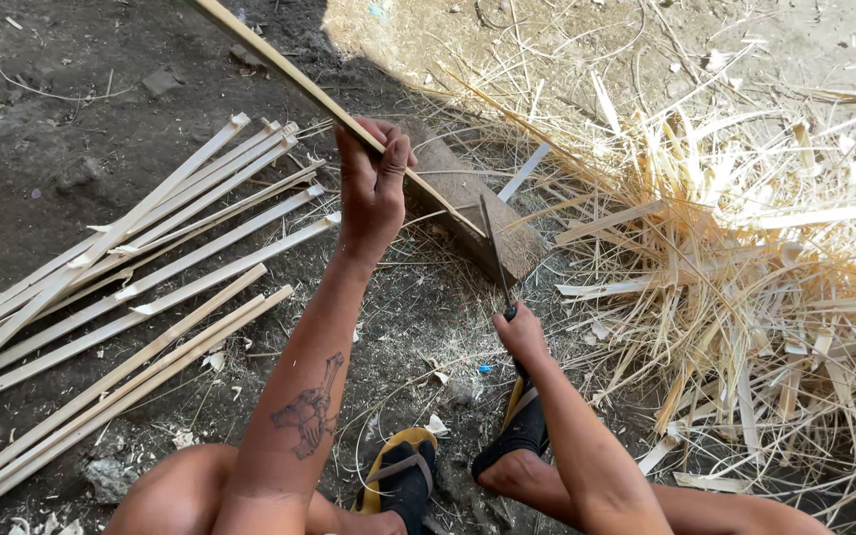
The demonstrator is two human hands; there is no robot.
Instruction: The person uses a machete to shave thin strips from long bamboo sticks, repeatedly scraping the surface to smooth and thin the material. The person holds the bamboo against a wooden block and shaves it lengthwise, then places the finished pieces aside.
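You are in the middle of splitting or paring a bamboo strip [299, 84]; your left hand [374, 188] is wrapped around it, fingers pressed closed on the strip about midway along the stretch that shows, so that it runs from the far left corner of the view down and to the right; its lower end rests on a wooden block [468, 203] that lies on the ground just right of that hand. Your right hand [522, 332] is closed on the handle of a knife [495, 253]; the thin blade rises from the fist toward the far side and its tip meets the strip's lower end at the block, near and to the right of your left grip. Whether the edge is already in the bamboo I cannot tell; the contact is too small to read. To my judgement the next move calls for a steady hold with the left hand while the blade is driven along the grain, keeping the fingers clear above the edge. Cut bamboo slats [141, 267] lie in a fan on the dirt to the left; a heap of pale shavings [745, 267] fills the right; your sandalled feet [403, 476] sit near, below the block.
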